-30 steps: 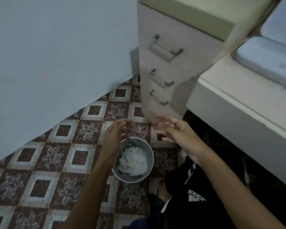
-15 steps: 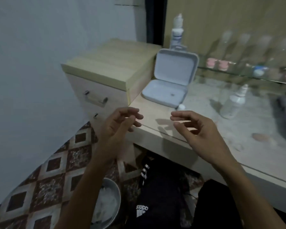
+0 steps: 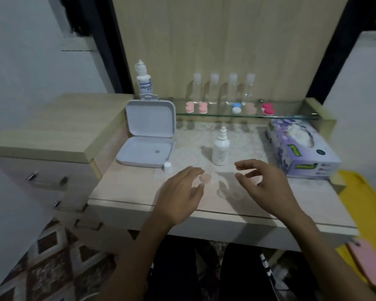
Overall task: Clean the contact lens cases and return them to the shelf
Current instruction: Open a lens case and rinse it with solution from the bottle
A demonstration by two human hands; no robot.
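Several contact lens cases stand on the glass shelf (image 3: 215, 115): two pink ones (image 3: 196, 107), a blue and white one (image 3: 236, 107), a beige one (image 3: 251, 108) and a red one (image 3: 268, 108). On the desk (image 3: 122, 192) between my hands lie pale pieces, a pinkish cap (image 3: 205, 178) and a clear case part (image 3: 229, 192), both blurred. My left hand (image 3: 180, 194) hovers beside the cap with relaxed fingers and holds nothing. My right hand (image 3: 267, 183) hovers over the desk, fingers loosely curled and empty. A small solution bottle (image 3: 220, 148) stands uncapped behind them.
An open white plastic box (image 3: 148, 135) sits at the desk's left, a small white cap (image 3: 167, 166) in front of it. A taller bottle (image 3: 143, 80) stands behind the box. A tissue box (image 3: 300, 148) lies at right. Clear vials (image 3: 224, 88) line the shelf. A drawer unit (image 3: 52, 131) stands at left.
My view swung up from the floor bin to the desk. Both hands moved up from above the bin and now hover over the desk surface, empty throughout.
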